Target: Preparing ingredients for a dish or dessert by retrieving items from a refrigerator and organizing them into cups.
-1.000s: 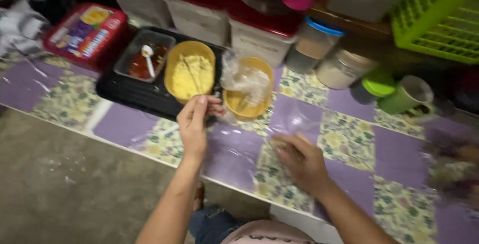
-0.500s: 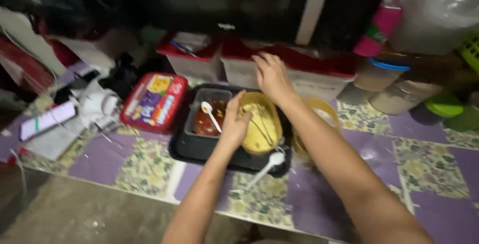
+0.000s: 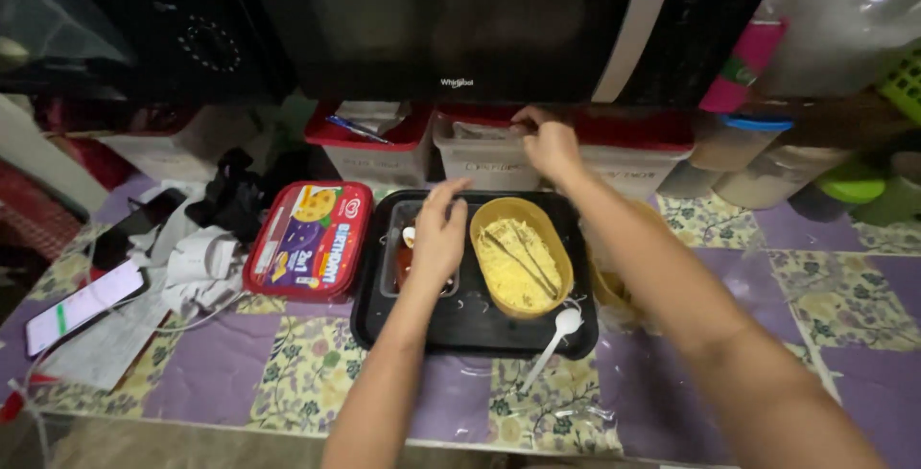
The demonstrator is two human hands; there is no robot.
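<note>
Two hands are out over the black tray (image 3: 384, 330), and we are watching them split up. Our left hand (image 3: 436, 239) hovers with fingers loosely spread and curved, holding nothing, right above the small clear tub of red sauce (image 3: 395, 272); we cannot tell whether the fingertips touch its rim. Just to the right of that hand sits the yellow oval bowl of noodles (image 3: 523, 253), a pair of dark sticks lying across the food. Our right hand (image 3: 549, 146) is stretched well beyond the bowl, fingers curled down onto the rim of a grey box with a red lid (image 3: 484, 157) under the dark appliance (image 3: 460, 23); whether it actually grips something there, we cannot say. Below the bowl, toward us, a white plastic spoon (image 3: 554, 335) hangs half off the tray's edge. Risks as we see them: the right forearm passes low over the noodles and could clip the bowl, and a careless left hand could tip the sauce onto the tray or the red tub (image 3: 309, 239) beside it.
</note>
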